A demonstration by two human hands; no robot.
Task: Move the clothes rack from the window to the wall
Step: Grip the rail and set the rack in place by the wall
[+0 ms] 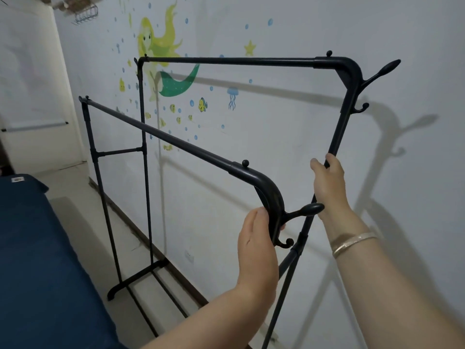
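The left hand (258, 244) is wrapping around the near upright of the clothes rack (176, 144), just under the curved corner of the lower rail, with the fingers clamped on the tube and the thumb lying along its near side. A long hook (308, 210) is sticking out just to the right of this hand, and a small curled hook (286, 243) is poking out just below it. The right hand (328, 183) is sitting higher and further right, closed on the far upright of the rack, fingers curling around the dark tube; a pale bangle (352, 243) is circling the wrist below it.

Out from the left hand, the lower rail is running away to the upper left to the rack's far end. Above the right hand, the upright is rising to a second curved corner, and the upper rail is stretching left from there. The far end posts are standing on a dark foot (136, 278) on the pale floor (75, 197), and a short crossbar is joining them partway up.

Beyond both hands, the rack is standing close alongside the white wall (302, 137), which is carrying a mermaid sticker (166, 59) with fish and bubbles, and is throwing its shadow on it. To the left of the left hand, a blue bed (37, 260) is lying beside the rack. Further off, at the far left, a white door (32, 96) is showing.
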